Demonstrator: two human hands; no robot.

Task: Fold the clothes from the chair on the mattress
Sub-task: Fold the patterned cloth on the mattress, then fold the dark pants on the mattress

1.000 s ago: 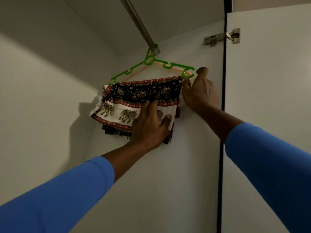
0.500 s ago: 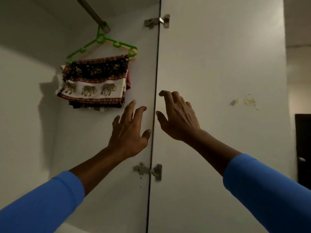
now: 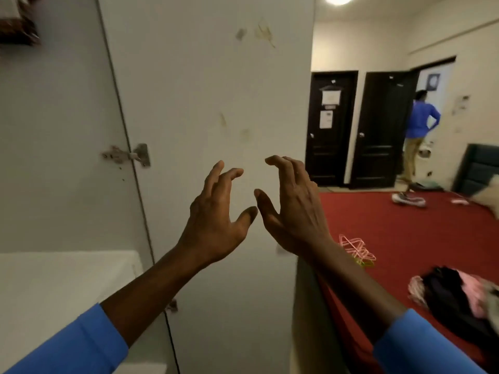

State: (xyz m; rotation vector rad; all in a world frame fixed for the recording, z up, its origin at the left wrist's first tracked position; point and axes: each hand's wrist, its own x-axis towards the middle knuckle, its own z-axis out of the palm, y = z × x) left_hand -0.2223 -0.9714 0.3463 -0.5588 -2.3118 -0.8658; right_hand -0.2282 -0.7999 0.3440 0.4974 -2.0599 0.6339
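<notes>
Red bedding covers the mattress [image 3: 405, 225] that fills the right side of the room, and on it, near the lower right edge, lies the heap of clothes [image 3: 453, 295], dark and pink pieces jumbled together. Just beyond the heap, a tangle of pink hangers [image 3: 356, 248] rests on the same red cover.

The left grip [image 3: 216, 217] and the right grip [image 3: 291, 211] hang in the air before the white wardrobe door [image 3: 210, 90]. Both have loosely curled fingers and hold nothing, with the thumb tips almost meeting. Half a second ago the fingers were straighter and the thumbs further apart; a second ago both were on the hung garment.

That elephant-print garment [image 3: 16, 22] now shows only as a blurred scrap in the top left corner, since the view has swung right. A metal hinge [image 3: 135, 155] sits on the door's edge, and a white shelf [image 3: 62, 279] lies inside the wardrobe. Across the room, newly in sight, stand two dark doors [image 3: 330, 125], and a person in a blue top [image 3: 420, 117] stands at an open doorway.
</notes>
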